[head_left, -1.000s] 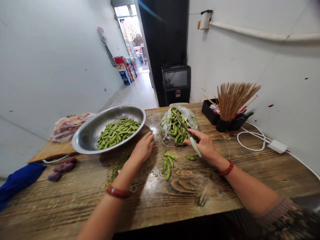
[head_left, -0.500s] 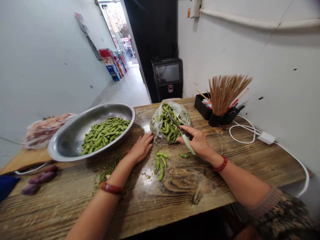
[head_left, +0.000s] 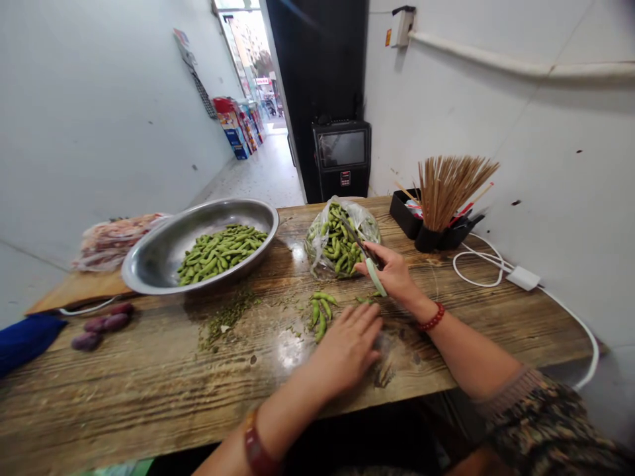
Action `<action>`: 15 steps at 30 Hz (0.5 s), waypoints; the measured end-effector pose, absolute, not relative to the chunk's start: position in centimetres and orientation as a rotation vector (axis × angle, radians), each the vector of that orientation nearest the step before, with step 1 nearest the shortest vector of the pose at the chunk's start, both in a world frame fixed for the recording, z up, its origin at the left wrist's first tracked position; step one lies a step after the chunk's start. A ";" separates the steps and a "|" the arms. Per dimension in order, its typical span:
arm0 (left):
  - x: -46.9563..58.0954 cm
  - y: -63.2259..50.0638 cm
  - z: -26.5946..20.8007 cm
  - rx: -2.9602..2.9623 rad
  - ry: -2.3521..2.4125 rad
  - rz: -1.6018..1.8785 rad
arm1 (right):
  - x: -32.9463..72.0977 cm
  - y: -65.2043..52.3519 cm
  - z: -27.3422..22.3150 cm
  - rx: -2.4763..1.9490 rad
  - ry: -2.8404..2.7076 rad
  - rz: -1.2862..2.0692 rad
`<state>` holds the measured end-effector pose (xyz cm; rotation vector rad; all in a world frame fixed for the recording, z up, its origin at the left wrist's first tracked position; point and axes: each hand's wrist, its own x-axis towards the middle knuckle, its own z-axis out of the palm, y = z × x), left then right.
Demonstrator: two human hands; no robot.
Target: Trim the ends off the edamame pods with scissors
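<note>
My right hand (head_left: 395, 271) is closed round scissors (head_left: 376, 276) with pale green handles, their dark blades pointing over a clear plastic bag (head_left: 317, 254) full of green edamame pods (head_left: 342, 244). Low over the wooden table, my left hand (head_left: 351, 344) has its fingers stretched out, palm down, and holds nothing that I can see. Just past its fingers lie several loose edamame pods (head_left: 321, 311), and another pod (head_left: 366, 299) rests below the scissors. A wide steel basin (head_left: 153, 264) at left holds a heap of edamame pods (head_left: 223, 251).
Pod trimmings (head_left: 225, 320) are scattered left of centre. Purple tubers (head_left: 104, 324) and a blue cloth (head_left: 30, 340) lie at left, with bagged raw meat (head_left: 116, 241) behind. Bamboo skewers (head_left: 449, 195) stand in a black holder at right, near a white cable (head_left: 520, 277).
My left hand has moved right and nearer to me, from beside the bag to the loose pods. My right hand keeps the scissors at the bag. The view has shifted slightly.
</note>
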<state>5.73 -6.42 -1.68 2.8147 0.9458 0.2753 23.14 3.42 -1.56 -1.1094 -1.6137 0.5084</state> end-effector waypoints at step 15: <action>9.8 0.1 -4.7 2.670 1.363 0.411 | 23.4 3.3 -1.1 -1.063 -1.692 0.372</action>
